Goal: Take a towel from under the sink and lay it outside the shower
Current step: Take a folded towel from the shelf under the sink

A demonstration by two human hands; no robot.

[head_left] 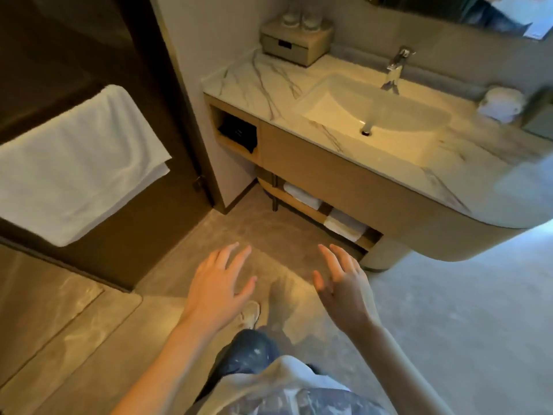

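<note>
the first step is in hand: going for a towel, with nothing picked up yet. both hands are held out above the floor (pixel 449 310). the left hand (pixel 218 283) and the right hand (pixel 341 283) each have their fingers spread and loose, so the grip on both is wide and holds nothing.

the folded towels lie on the low shelf (pixel 302 208) beneath the sink (pixel 374 115): a white stack (pixel 302 196) toward the shelf's left end and a second stack (pixel 344 226) toward its right end. both are well apart from the hands and lower down. a hanging towel (pixel 74 166) drapes at the left against a dark panel (pixel 59 55). that may be the shower side, though i cannot tell for sure.

the next move, as i judge it, calls for bending or crouching, bringing a hand in below the tabletop (pixel 248 82) edge, and closing the fingers round one folded towel so it slides off the shelf's front edge without dragging its neighbour along. the opening is low and shaded, and a thin metal leg (pixel 273 190) stands by the shelf's left end, so the reach should steer past it.
</note>
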